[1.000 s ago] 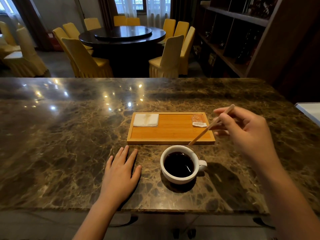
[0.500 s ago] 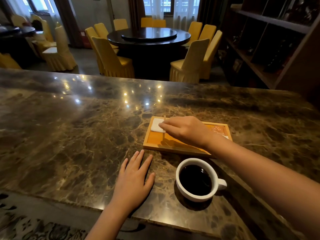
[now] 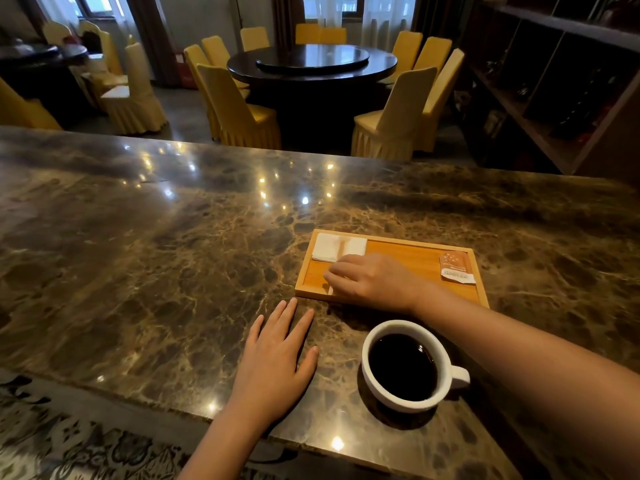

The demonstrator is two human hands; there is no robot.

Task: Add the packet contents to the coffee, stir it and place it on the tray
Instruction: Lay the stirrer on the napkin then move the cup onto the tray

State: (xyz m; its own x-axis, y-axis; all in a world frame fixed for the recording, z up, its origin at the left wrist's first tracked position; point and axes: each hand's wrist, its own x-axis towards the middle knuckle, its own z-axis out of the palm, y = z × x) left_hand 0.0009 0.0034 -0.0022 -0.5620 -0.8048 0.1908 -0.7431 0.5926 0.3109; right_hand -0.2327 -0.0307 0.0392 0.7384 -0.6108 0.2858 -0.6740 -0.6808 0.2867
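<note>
Right hand (image 3: 374,277) has crossed to frame centre, laying the thin wooden stir stick (image 3: 341,252) across the white napkin (image 3: 327,247) on the rectangular wooden tray (image 3: 408,252), fingers loosely on it. White coffee cup (image 3: 403,367) waits lower right, off-tray; left hand (image 3: 273,362) flat, empty.

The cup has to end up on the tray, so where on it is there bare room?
The wooden tray is bare in its middle, between the white napkin with the stir stick at its left end and the packet at its right end. The right hand covers the front left now. The coffee cup stands on the counter.
</note>
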